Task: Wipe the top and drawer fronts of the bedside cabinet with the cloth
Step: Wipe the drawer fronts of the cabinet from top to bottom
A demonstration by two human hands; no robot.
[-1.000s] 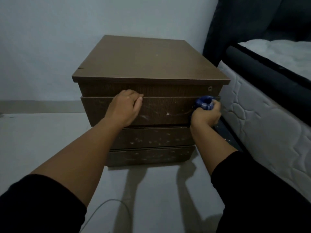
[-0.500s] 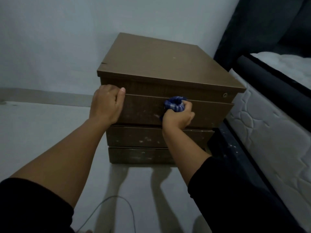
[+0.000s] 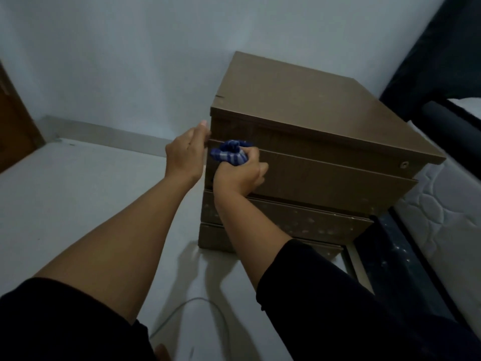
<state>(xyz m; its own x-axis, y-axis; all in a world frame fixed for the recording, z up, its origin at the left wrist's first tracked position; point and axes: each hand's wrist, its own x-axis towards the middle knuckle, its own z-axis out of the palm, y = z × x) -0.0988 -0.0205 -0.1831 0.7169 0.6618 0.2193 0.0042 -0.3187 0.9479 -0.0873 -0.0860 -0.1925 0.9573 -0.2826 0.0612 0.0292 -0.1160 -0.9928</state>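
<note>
The brown bedside cabinet [image 3: 294, 100] stands on the floor against the wall, with three drawer fronts stacked below its top. My right hand [image 3: 238, 173] is closed around a bunched blue-and-white checked cloth [image 3: 229, 153] and presses it on the left end of the upper drawer front [image 3: 330, 178]. My left hand [image 3: 186, 152] lies flat against the cabinet's front left corner, fingers together, holding nothing. The two lower drawer fronts [image 3: 299, 220] show pale specks and smears.
A bed with a white quilted mattress [image 3: 442, 212] and dark frame [image 3: 406, 259] stands close on the right of the cabinet. A thin cable [image 3: 182, 308] loops on the pale floor near me. A brown door [image 3: 13, 121] is at the far left.
My right hand has slid the cloth along the upper drawer front from its right end to its left end. My left hand moved from the drawer front to the cabinet's left corner. My view swung left.
</note>
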